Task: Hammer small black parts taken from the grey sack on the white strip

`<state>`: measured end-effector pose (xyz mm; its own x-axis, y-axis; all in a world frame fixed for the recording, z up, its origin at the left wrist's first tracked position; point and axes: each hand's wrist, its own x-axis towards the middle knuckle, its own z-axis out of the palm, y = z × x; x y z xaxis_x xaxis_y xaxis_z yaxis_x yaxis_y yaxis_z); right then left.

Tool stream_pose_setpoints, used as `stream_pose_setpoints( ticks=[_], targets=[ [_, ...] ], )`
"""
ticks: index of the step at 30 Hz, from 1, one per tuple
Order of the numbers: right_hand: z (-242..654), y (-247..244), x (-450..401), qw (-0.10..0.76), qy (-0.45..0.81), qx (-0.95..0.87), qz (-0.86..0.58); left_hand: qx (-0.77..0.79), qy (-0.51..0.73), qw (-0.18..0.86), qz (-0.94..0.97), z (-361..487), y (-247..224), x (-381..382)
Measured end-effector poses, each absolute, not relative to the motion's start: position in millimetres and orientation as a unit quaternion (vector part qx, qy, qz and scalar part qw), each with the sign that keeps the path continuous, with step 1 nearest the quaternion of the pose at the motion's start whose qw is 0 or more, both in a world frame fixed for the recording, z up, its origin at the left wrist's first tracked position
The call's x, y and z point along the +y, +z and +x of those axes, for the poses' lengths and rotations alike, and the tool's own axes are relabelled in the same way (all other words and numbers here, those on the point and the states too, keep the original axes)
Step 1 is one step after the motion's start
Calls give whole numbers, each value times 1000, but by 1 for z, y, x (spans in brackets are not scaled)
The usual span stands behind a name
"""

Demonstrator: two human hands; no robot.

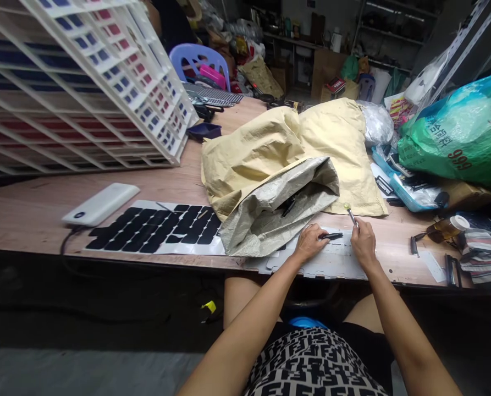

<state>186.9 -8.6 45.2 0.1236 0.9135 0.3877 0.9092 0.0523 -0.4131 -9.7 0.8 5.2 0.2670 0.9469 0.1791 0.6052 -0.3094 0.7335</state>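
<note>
My left hand (pixel 310 242) is closed on a slim black piece (pixel 331 236), which it holds low over a grey-white board (pixel 311 267) at the table's front edge. In my right hand (pixel 363 242) is a small hammer-like tool (pixel 351 214) with a metal shaft and a round yellowish end pointing up and away. Just left of my hands, a yellow woven sack (pixel 249 148) lies with its grey mouth facing me and a few black pieces (pixel 288 206) inside. A sheet of black adhesive pads (pixel 138 228) is partly covered by the sack.
A white plastic crate (pixel 146 93) stands at the left, near a white power bank (pixel 100 204) with a cable. Another yellow sack (pixel 338 132) lies behind. On the right are a green plastic bag (pixel 463 132), a brown bottle (pixel 441 231) and a striped cloth pouch (pixel 484 256).
</note>
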Motion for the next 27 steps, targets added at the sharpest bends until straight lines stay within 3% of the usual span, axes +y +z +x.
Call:
stream_pose_setpoints(
  ticks=[5, 11, 15, 18, 22, 25, 27],
  targets=[
    [189, 31, 23, 153, -82, -607, -776, 503, 336, 278, 746, -11, 0, 7],
    [186, 20, 20, 106, -124, -613, -773, 431, 462, 323, 705, -15, 8, -23],
    [186, 21, 22, 95, -127, -616, -772, 310, 485, 271, 772, -23, -4, -98],
    [186, 19, 23, 94, -132, -615, -772, 306, 422, 253, 815, -36, -34, -143],
    [185, 18, 23, 92, -133, -618, -770, 504, 219, 304, 779, -54, -73, -149],
    [185, 18, 22, 96, -131, -615, -771, 587, 38, 346, 731, -57, -83, -136],
    [185, 18, 22, 100, -130, -613, -773, 583, 11, 360, 728, -53, -76, -132]
  ],
)
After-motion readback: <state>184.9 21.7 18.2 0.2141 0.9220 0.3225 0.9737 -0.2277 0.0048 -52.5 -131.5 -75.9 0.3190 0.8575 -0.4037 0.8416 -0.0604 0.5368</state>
